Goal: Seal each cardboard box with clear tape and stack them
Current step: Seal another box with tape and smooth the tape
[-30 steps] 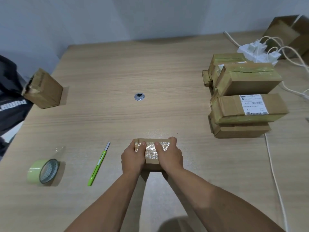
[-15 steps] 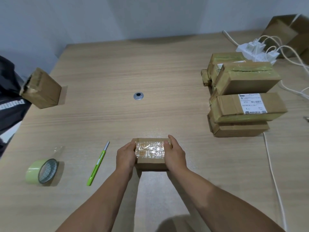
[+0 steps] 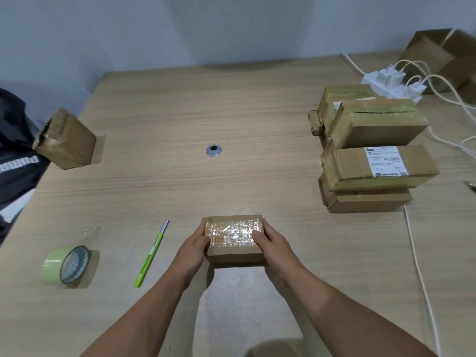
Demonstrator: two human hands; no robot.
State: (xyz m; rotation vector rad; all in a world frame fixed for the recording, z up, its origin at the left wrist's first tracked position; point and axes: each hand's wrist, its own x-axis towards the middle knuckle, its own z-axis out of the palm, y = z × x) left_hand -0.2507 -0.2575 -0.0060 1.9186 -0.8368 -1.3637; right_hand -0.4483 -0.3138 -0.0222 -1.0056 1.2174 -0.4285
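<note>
Tape-covered small box (image 3: 233, 239) lies flat at front; sealed boxes (image 3: 371, 140) stacked at right.

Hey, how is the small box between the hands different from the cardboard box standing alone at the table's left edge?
The taped box lies flat; the lone box stands on end. The taped box's top is covered in shiny clear tape; the lone box's upper end looks ragged. The left hand and right hand grip the taped box; nothing touches the lone box. Both are brown cardboard on the same table.
</note>
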